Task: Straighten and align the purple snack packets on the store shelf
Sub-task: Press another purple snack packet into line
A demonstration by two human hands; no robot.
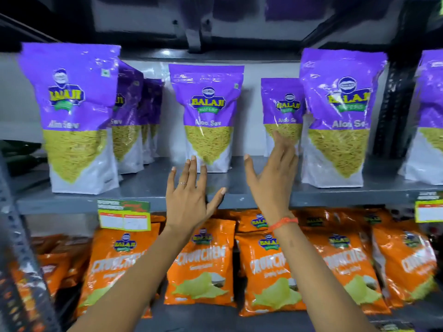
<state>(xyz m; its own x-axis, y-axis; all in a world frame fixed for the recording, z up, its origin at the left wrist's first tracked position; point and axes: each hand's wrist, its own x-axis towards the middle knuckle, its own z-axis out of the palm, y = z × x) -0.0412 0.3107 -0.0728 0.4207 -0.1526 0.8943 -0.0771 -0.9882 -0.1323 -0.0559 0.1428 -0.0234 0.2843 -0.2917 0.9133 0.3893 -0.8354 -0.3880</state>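
Purple Aloo Sev packets stand upright on a grey metal shelf. A large one is at the front left, with more lined up behind it. A middle packet stands further back, a smaller-looking one deeper still, and a big one at the front right. Another is cut off at the right edge. My left hand is open, fingers spread, just below the middle packet. My right hand is open too, fingertips overlapping the deep packet's lower part.
Orange Crunchem chip bags fill the shelf below. Yellow price tags hang on the shelf edge. Dark slotted uprights frame the bay; another shelf sits overhead.
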